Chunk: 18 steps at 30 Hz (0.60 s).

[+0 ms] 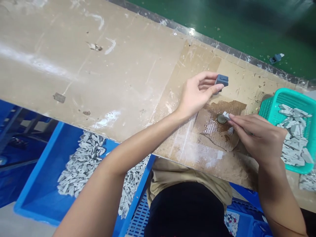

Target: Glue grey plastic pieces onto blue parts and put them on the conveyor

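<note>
Left hand [196, 93]: thumb and fingers closed on a dark blue-grey block [223, 80], held at the far edge of the cardboard [238, 108] on the bench. Right hand [261, 135]: fingertips pinched on a small pale grey piece [226, 116], at the right side of a small round dish [221, 118] on the cardboard. Can't tell if piece touches dish. Similar pieces fill the green basket [292, 94] on the right.

Handling, judged by eye: block looks light, stiff, probably moulded plastic, hard to crush; grip by opposite side walls, keep fingers off the top recess. Pale piece looks light and rigid, narrow ends maybe chip-prone; pinch by the right end, away from the dish. Cardboard looks wet, so fingertips may get slippery; cardboard itself likely soft.
</note>
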Each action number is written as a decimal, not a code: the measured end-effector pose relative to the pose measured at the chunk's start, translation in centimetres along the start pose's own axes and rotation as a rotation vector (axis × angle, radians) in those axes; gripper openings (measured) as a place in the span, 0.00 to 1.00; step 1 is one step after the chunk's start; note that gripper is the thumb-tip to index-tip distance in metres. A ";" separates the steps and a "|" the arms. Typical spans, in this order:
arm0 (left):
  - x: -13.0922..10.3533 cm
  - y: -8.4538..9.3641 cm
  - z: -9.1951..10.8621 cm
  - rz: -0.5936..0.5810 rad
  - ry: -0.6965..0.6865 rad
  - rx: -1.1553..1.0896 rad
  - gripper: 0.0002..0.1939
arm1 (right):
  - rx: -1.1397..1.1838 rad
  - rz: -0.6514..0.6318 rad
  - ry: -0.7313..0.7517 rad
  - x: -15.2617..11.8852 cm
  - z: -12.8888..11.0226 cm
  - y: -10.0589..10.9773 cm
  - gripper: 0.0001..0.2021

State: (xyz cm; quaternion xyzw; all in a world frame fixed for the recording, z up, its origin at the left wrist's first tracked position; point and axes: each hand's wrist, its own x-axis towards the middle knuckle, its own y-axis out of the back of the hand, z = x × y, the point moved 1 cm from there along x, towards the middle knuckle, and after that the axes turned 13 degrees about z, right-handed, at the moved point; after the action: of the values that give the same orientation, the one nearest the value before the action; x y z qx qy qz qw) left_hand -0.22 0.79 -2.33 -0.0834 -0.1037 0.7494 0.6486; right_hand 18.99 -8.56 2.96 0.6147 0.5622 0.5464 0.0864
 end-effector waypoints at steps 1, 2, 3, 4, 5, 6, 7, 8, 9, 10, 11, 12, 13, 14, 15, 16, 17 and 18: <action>-0.1 0.0 0.0 0.002 -0.010 0.003 0.12 | 0.001 0.003 0.007 0.0 0.0 0.0 0.17; -0.2 0.0 0.1 0.000 -0.019 0.006 0.12 | 0.005 0.003 0.010 0.0 0.0 0.0 0.17; -0.2 -0.1 0.1 -0.003 -0.027 0.008 0.11 | 0.010 -0.011 0.013 0.1 0.0 0.0 0.17; -0.3 -0.1 0.2 -0.005 -0.033 0.009 0.11 | 0.018 -0.032 0.013 0.1 0.0 0.0 0.16; -0.4 -0.1 0.3 -0.006 -0.037 0.011 0.11 | 0.026 -0.047 0.007 0.2 0.0 -0.1 0.15; -0.5 -0.2 0.3 -0.006 -0.040 0.013 0.11 | 0.031 -0.049 -0.007 0.2 0.0 -0.1 0.14; -0.6 -0.2 0.4 -0.008 -0.042 0.017 0.11 | 0.035 -0.038 -0.024 0.3 0.0 -0.1 0.13; -0.7 -0.2 0.4 -0.012 -0.043 0.021 0.11 | 0.042 -0.027 -0.037 0.3 0.0 0.0 0.13; -0.7 -0.2 0.5 -0.017 -0.045 0.025 0.11 | 0.050 -0.028 -0.047 0.3 0.0 0.0 0.12; -0.8 -0.2 0.5 -0.026 -0.047 0.029 0.11 | 0.061 -0.039 -0.048 0.4 0.0 0.0 0.12; -0.8 -0.2 0.6 -0.037 -0.048 0.031 0.11 | 0.067 -0.050 -0.044 0.4 0.0 -0.1 0.12; -0.8 -0.2 0.6 -0.050 -0.047 0.032 0.10 | 0.064 -0.054 -0.039 0.4 0.1 0.0 0.12; -0.9 -0.2 0.6 -0.063 -0.044 0.029 0.10 | 0.058 -0.047 -0.034 0.4 0.1 0.0 0.12; -0.9 -0.2 0.6 -0.078 -0.036 0.024 0.10 | 0.053 -0.039 -0.027 0.5 0.1 0.0 0.13; -1.0 -0.2 0.6 -0.092 -0.021 0.018 0.10 | 0.055 -0.038 -0.020 0.5 0.1 0.0 0.13; -1.1 -0.3 0.7 -0.106 0.003 0.014 0.10 | 0.069 -0.038 -0.014 0.5 0.1 0.1 0.14; -1.3 -0.3 0.7 -0.120 0.036 0.010 0.11 | 0.089 -0.017 -0.013 0.5 0.1 0.1 0.15; -1.4 -0.4 0.7 -0.135 0.076 0.008 0.12 | 0.112 0.046 -0.019 0.4 0.1 0.2 0.17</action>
State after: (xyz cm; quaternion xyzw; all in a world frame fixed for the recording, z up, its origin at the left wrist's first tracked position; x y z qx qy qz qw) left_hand 0.19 -0.61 -1.53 -0.1019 -0.0816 0.7009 0.7012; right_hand 19.10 -8.22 3.30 0.6364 0.5768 0.5101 0.0445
